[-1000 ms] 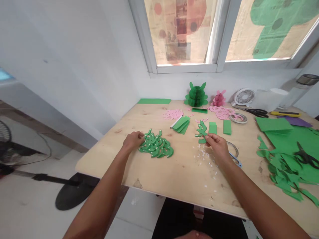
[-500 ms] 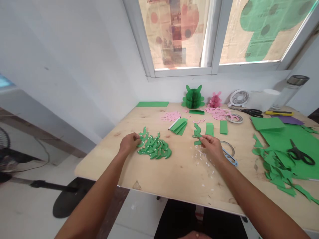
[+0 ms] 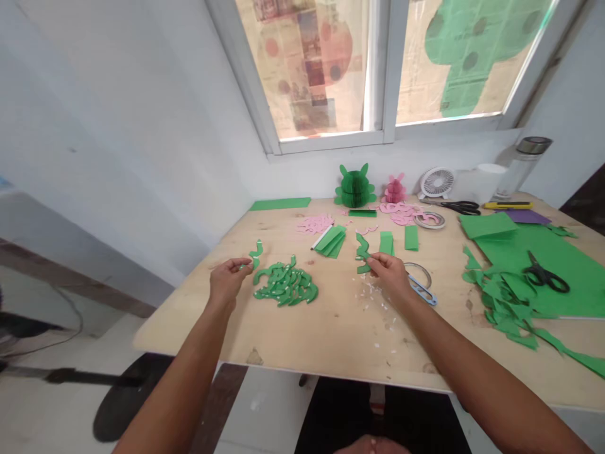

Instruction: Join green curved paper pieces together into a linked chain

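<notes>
My left hand (image 3: 227, 282) pinches a wavy green paper cutout (image 3: 256, 251) just left of a heap of similar curved green cutouts (image 3: 287, 284). Small white marks show on several pieces in that heap. Over the middle right of the wooden table, my right hand (image 3: 388, 271) is closed on another wavy green cutout (image 3: 362, 247). Tiny white paper scraps (image 3: 373, 295) lie below it. Beside the right wrist are a roll of tape (image 3: 422, 272) and a light-blue cutter (image 3: 423, 291), both partly covered by the hand and forearm.
Folded green strips (image 3: 332, 241) and pink cutouts (image 3: 316, 224) lie farther back. Green and pink honeycomb paper figures (image 3: 355, 188) stand by the wall with a small white fan (image 3: 437, 183). At right are black scissors (image 3: 543, 274), green scraps (image 3: 505, 302) and green sheets (image 3: 571, 277).
My left hand has drawn a green cutout away from the heap to the left. The right hand still holds its piece. The whole view has shifted slightly.
</notes>
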A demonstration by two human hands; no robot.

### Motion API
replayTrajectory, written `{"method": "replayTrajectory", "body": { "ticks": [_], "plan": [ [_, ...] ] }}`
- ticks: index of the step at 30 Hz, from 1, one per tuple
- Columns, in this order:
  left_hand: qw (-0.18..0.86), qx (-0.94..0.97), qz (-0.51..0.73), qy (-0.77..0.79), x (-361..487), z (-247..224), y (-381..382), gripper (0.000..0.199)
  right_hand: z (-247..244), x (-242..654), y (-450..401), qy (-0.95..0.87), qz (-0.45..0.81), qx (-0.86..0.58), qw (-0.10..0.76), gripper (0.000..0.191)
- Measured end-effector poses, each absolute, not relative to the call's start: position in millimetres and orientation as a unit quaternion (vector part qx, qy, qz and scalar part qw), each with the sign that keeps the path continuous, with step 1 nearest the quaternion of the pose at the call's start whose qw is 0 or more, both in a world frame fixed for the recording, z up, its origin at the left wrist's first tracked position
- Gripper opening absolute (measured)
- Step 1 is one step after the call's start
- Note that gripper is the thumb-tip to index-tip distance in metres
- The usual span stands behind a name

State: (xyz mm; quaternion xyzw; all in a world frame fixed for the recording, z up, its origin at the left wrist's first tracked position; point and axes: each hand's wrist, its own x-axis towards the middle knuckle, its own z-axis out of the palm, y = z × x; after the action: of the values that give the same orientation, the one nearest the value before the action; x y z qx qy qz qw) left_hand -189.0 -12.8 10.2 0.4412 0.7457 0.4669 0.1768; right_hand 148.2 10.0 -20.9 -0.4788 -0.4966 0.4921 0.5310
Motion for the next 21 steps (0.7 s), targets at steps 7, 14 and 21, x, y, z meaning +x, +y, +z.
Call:
{"method": "replayTrajectory", "body": {
  "ticks": [7,14,21],
  "plan": [
    [0.503,0.342,0.585,0.536,-91,21,-31,0.029,-16,146,7,-0.468,0.522,-0.469,0.537,0.027],
    [0.577,0.363,0.562,0.468,-20,16,-22,0.023,-20,147,11,-0.475,0.520,-0.464,0.538,0.025],
    [0.587,0.361,0.564,0.455,1,11,3,0.026,-17,149,13,-0.448,0.516,-0.457,0.570,0.021]
  ]
}}
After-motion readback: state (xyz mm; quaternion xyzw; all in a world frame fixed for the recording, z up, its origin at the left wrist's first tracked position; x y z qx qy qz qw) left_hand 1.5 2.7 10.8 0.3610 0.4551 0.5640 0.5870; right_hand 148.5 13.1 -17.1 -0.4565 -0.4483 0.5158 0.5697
